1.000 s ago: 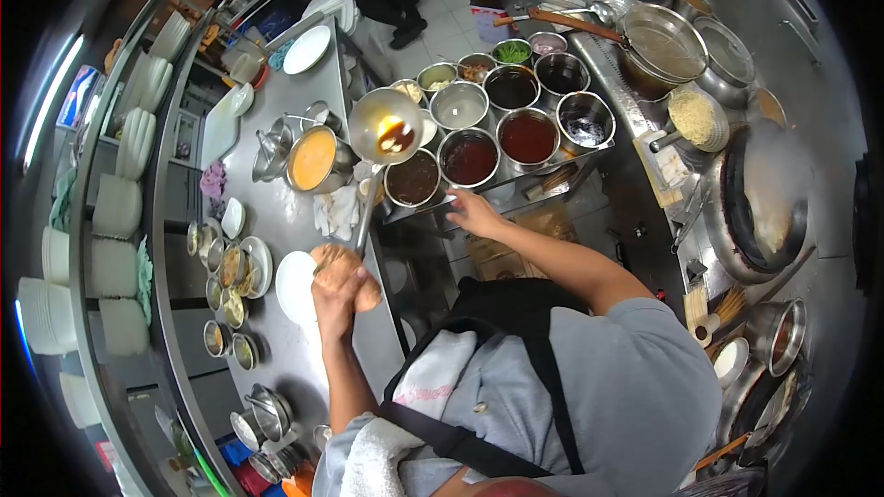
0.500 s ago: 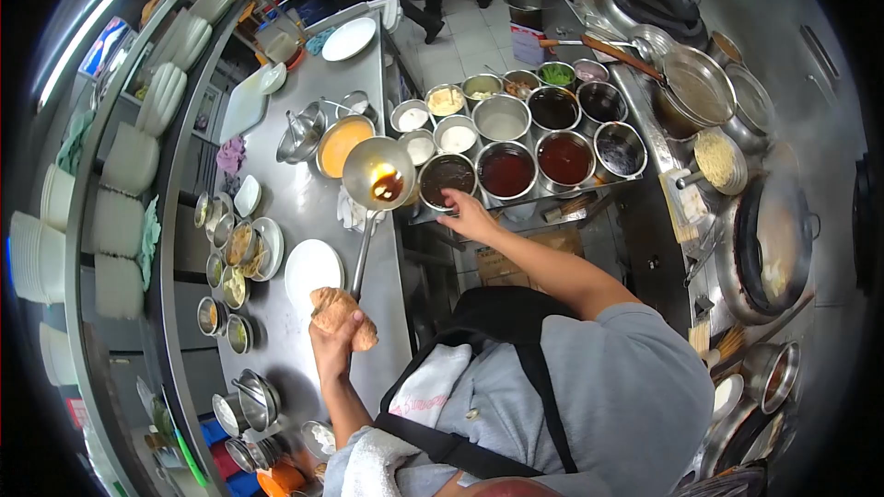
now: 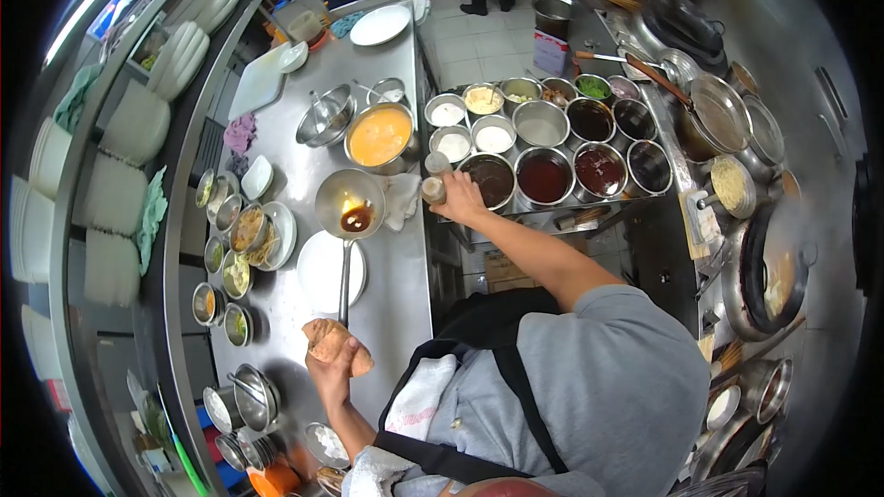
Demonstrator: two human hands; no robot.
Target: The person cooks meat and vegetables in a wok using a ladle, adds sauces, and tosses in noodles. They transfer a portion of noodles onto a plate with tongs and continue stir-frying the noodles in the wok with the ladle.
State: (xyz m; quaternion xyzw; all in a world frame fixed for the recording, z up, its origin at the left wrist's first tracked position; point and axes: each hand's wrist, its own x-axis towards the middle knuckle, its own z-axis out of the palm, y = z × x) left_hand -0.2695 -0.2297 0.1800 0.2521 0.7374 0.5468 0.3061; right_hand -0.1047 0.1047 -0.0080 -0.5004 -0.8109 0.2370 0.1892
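Note:
My left hand (image 3: 333, 364) grips the long handle of a large metal ladle (image 3: 324, 191) through a folded tan cloth (image 3: 327, 342). Dark brown liquid lies in the ladle's bowl, above the steel counter and close to a white plate (image 3: 318, 267). My right hand (image 3: 458, 198) is closed around a small shaker-like container (image 3: 433, 190) at the counter's right edge. A second similar container (image 3: 437, 164) stands just beyond it. Right beside this hand is a pot of dark brown sauce (image 3: 493, 182). A bowl of orange liquid (image 3: 379, 135) stands past the ladle.
Several metal pots of sauces and seasonings, including a dark red sauce (image 3: 543, 175), fill the rack ahead. Small bowls of ingredients (image 3: 247, 228) line the counter's left. A steaming wok (image 3: 778, 271) is at the right. Shelves of white dishes (image 3: 115, 198) run along the left.
My right hand has moved left from the dark sauce pot onto the small container. The ladle has shifted left and toward me, over the counter. The view has turned slightly.

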